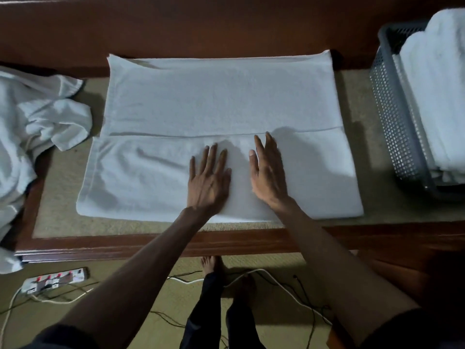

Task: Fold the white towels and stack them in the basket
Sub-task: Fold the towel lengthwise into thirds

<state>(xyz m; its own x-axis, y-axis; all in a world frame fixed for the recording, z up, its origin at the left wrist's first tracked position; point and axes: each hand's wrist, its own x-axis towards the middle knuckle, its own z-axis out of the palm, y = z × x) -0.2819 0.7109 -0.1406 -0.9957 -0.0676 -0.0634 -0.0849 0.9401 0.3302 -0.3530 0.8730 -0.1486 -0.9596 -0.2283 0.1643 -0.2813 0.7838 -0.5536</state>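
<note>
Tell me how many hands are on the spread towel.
2. The left hand lies flat on the towel, near its front middle; the right hand rests just right of it, fingers straight. None hidden.

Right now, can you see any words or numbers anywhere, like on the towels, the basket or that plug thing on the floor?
No readable text anywhere in this view.
power strip: any marks by its red switches are too small and blurred to read.
spread towel, crumpled towels, folded towels, basket: no words, labels or numbers show.
</note>
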